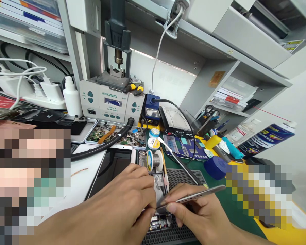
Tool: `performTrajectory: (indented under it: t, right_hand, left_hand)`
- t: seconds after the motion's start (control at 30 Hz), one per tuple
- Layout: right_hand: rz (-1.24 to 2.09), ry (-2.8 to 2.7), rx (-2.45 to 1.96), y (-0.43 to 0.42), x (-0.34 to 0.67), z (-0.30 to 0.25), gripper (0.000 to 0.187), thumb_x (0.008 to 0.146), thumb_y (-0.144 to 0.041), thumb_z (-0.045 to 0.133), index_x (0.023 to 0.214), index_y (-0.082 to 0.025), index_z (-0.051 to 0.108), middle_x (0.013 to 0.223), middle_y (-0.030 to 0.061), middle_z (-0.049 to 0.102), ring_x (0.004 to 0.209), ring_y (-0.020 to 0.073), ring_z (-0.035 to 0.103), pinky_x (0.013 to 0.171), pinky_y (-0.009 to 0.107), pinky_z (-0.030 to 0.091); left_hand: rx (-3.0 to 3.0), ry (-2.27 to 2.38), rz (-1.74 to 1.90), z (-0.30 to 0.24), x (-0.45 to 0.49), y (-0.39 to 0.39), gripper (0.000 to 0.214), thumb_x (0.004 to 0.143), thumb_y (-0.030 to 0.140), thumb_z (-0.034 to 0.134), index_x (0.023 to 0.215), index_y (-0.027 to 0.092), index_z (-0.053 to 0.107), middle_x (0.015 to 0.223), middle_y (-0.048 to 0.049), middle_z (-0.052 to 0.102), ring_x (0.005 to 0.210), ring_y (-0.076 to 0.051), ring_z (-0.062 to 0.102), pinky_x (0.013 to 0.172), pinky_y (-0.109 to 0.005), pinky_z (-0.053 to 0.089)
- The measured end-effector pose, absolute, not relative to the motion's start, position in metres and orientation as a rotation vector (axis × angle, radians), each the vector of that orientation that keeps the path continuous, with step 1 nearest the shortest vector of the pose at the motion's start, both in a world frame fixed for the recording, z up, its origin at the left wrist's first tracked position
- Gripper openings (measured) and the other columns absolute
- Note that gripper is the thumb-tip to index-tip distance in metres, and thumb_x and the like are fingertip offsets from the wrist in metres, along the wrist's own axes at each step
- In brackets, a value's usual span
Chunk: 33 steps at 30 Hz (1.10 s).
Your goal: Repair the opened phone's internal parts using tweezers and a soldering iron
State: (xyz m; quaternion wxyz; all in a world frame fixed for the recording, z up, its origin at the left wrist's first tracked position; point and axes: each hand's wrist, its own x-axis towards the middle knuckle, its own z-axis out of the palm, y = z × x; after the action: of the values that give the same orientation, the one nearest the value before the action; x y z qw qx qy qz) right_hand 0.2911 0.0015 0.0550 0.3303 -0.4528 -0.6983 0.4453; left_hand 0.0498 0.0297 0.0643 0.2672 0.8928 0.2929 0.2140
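My left hand point(122, 200) rests with curled fingers on an opened phone body point(159, 185) that lies on a dark perforated mat point(183, 177), its fingertips pressing on the phone's frame. My right hand point(193, 211) pinches metal tweezers point(199, 194), whose tips point left to a spot on the phone board beside my left fingertips. A detached phone screen point(112, 166) lies just left of the phone body. The board's lower end point(159, 224) shows between my two hands.
A spool of solder wire point(154, 160) stands just behind the phone. A hot air rework station point(109, 102) stands at the back, with a parts tray point(117, 134) in front and a black hose point(104, 144). A blue cap point(215, 167), scissors and a spray can point(267, 137) lie right.
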Motion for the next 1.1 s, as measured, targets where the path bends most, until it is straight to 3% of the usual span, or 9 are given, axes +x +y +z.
performTrajectory:
  t: [0.2,0.37,0.53,0.63,0.83,1.1]
  right_hand:
    - [1.135,-1.879,-1.141,0.000,0.293,0.059,0.015,0.103,-0.028,0.074,0.098,-0.019,0.084,0.089,0.0074,0.081,0.060,0.0122,0.063,0.056,0.023,0.055]
    - [1.156,-1.870,-1.150,-0.002,0.295,0.058,0.016,0.103,-0.031,0.074,0.098,-0.018,0.083,0.087,0.0071,0.080,0.062,0.0121,0.061,0.058,0.023,0.053]
    - [1.129,-1.818,-1.186,0.000,0.297,0.059,0.020,0.104,-0.035,0.074,0.098,-0.017,0.083,0.087,0.0075,0.078,0.063,0.0128,0.061,0.057,0.023,0.053]
    - [1.108,-1.816,-1.211,0.000,0.300,0.058,0.020,0.104,-0.036,0.074,0.100,-0.018,0.083,0.089,0.0078,0.077,0.065,0.0139,0.063,0.057,0.024,0.054]
    - [0.984,-1.946,-1.030,0.001,0.295,0.059,0.008,0.099,-0.022,0.076,0.103,-0.019,0.083,0.091,0.0108,0.084,0.082,0.0239,0.080,0.070,0.032,0.064]
    - [0.777,-2.067,-0.821,0.003,0.298,0.064,0.023,0.093,-0.007,0.078,0.111,-0.021,0.079,0.095,0.0086,0.087,0.084,0.0222,0.084,0.076,0.031,0.067]
  left_hand:
    - [2.404,0.814,0.519,0.062,0.050,0.029,0.023,0.096,0.006,0.054,0.084,0.021,0.066,0.094,-0.0038,0.066,0.099,-0.024,0.057,0.095,-0.041,0.046]
    - [2.399,0.808,0.699,0.056,0.052,0.028,0.007,0.094,0.023,0.069,0.088,0.026,0.068,0.089,-0.0031,0.067,0.099,-0.026,0.059,0.097,-0.039,0.049]
    - [2.397,0.800,0.698,0.057,0.054,0.030,0.004,0.095,0.030,0.071,0.093,0.027,0.070,0.089,-0.0035,0.067,0.100,-0.027,0.060,0.100,-0.040,0.050]
    - [2.378,0.789,0.679,0.057,0.053,0.030,0.003,0.096,0.028,0.069,0.094,0.027,0.070,0.091,-0.0038,0.068,0.102,-0.027,0.060,0.100,-0.040,0.050]
    - [2.301,0.812,0.515,0.055,0.048,0.029,0.022,0.102,0.013,0.050,0.094,0.023,0.068,0.108,-0.0050,0.068,0.111,-0.026,0.058,0.109,-0.048,0.042]
    - [2.289,0.802,0.562,0.053,0.050,0.030,0.027,0.100,0.010,0.051,0.085,0.024,0.068,0.109,-0.0035,0.070,0.114,-0.026,0.060,0.111,-0.049,0.041]
